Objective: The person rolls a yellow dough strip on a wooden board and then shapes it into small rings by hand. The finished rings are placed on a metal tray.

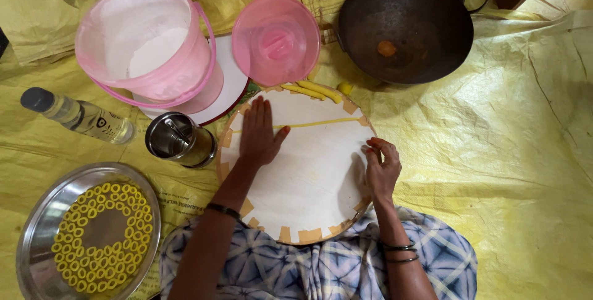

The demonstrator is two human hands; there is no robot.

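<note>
2 hands: left hand (259, 136) flat on dough strand (309, 124), right hand (381, 167) pinching.

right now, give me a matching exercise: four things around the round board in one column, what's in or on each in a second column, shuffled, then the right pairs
Things:
1. pink bucket
2. steel plate
3. dark wok
4. round board

Contents:
A. small yellow dough rings
B. thin yellow dough strand under the left hand
C. white flour
D. one small orange bit

Pairs: 1-C, 2-A, 3-D, 4-B
</note>
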